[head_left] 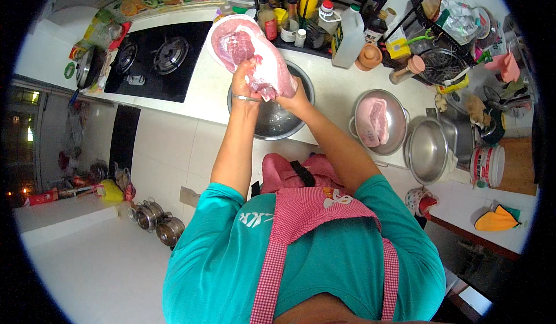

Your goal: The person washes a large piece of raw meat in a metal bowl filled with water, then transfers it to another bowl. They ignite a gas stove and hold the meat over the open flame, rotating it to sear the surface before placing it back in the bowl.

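A large piece of raw pork [272,63], with pink meat and a pale fat layer, is held up over a round metal basin [281,122] on the counter. My left hand [244,82] is closed on its near left side, a bangle on the wrist. Low on the meat's right side, my right hand [294,99] grips it too, its fingertips partly hidden behind the meat. To the right, a second slab of raw pork [370,124] lies in a steel colander-like bowl with side handles [398,114].
Left of the basin is a black gas stove [156,63]. Bottles and a condiment rack [315,17] line the back of the counter, beside a clear jug [347,37]. An empty steel basin [427,150] sits by the sink at right. Pots [153,215] stand at lower left.
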`<state>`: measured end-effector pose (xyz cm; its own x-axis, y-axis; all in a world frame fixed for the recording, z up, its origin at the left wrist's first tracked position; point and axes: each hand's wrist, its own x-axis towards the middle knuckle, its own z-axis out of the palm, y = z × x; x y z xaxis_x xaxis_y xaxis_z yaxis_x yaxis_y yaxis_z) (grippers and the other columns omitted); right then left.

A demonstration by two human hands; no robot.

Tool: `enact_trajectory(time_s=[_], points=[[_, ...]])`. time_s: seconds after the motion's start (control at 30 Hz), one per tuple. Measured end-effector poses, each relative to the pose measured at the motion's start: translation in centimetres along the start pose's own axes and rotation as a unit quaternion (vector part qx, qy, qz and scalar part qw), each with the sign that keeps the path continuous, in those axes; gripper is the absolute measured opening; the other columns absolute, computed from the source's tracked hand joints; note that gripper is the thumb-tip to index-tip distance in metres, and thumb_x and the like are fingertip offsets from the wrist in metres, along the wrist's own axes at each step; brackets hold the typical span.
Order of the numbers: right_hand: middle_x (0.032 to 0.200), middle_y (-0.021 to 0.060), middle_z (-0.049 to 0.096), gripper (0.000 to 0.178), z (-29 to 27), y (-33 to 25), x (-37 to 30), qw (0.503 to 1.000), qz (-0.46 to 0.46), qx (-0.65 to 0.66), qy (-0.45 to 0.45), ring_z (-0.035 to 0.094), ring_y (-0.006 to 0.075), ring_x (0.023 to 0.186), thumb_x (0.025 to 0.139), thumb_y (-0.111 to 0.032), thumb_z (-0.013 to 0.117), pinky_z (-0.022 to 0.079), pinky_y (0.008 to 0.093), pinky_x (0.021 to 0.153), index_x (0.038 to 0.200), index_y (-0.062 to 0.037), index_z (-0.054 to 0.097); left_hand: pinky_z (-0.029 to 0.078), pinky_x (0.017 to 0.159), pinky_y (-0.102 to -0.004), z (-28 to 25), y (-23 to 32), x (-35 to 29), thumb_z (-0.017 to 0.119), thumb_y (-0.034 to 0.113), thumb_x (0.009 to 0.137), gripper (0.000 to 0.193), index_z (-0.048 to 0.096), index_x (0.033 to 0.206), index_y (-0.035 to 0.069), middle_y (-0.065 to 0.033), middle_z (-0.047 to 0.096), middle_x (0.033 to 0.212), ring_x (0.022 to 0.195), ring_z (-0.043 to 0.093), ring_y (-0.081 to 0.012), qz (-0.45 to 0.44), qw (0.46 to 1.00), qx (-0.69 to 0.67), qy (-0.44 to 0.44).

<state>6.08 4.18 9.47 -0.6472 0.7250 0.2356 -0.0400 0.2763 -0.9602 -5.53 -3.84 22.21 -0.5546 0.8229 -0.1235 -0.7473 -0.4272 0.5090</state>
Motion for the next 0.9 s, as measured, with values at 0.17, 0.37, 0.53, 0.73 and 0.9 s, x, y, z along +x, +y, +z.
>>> enact_trajectory(time_s=[0.17,0.37,0.53,0.73,0.9], points=[[0.097,0.0155,0.067,0.055,0.9,-1.2,0.1,0.999,-0.032,0.02,0.005,0.064,0.0234,0.092,0.058,-0.019,0.081,0.048,0.0351,0.085,0.105,0.0005,0.062,0.054,0.082,-0.0383,-1.3,0.3,0.2,0.065,0.013,0.075,0.03,0.06,0.102,0.001,-0.0109,0.066,0.095,0.087,0.065,-0.0244,0.002,1.0,-0.005,0.003],[0.092,0.0115,0.069,0.048,-0.1,-5.7,-0.2,0.999,0.004,0.033,-0.01,0.064,0.0165,0.085,0.059,-0.017,0.081,0.05,0.0336,0.08,0.1,-0.001,0.065,0.053,0.078,-0.0355,-0.2,-0.3,0.0,0.066,0.014,0.074,0.025,0.062,0.095,0.001,-0.0094,0.065,0.089,0.082,0.064,-0.0231,0.022,0.999,0.023,0.006],[0.089,0.0113,0.069,0.047,0.7,-5.3,0.0,1.0,0.019,-0.017,-0.01,0.064,0.0164,0.083,0.06,-0.015,0.08,0.051,0.0342,0.08,0.103,-0.0051,0.065,0.054,0.082,-0.0422,-2.3,0.1,0.8,0.064,0.013,0.074,0.026,0.061,0.096,0.0,-0.0125,0.065,0.094,0.09,0.064,-0.0277,0.025,1.0,0.009,0.0],[0.14,0.0127,0.042,0.107,-1.8,-8.7,-0.2,0.965,0.076,0.124,-0.216,0.039,0.0237,0.129,0.055,-0.026,0.088,0.029,0.0331,0.109,0.142,-0.0044,0.03,0.053,0.085,-0.0445,-4.4,1.1,1.1,0.063,0.016,0.075,0.042,0.054,0.112,-0.001,-0.0153,0.064,0.102,0.095,0.063,-0.0301,0.016,0.999,0.037,-0.011],[0.151,0.0123,0.026,0.102,-8.4,-10.9,1.0,0.956,0.085,0.07,-0.274,0.023,0.0232,0.14,0.068,-0.017,0.074,0.022,0.0477,0.111,0.15,-0.0105,0.014,0.054,0.083,-0.0396,-2.4,1.0,0.7,0.066,0.011,0.073,0.044,0.055,0.113,-0.002,-0.0132,0.064,0.1,0.091,0.064,-0.0265,0.032,0.996,0.08,-0.007]])
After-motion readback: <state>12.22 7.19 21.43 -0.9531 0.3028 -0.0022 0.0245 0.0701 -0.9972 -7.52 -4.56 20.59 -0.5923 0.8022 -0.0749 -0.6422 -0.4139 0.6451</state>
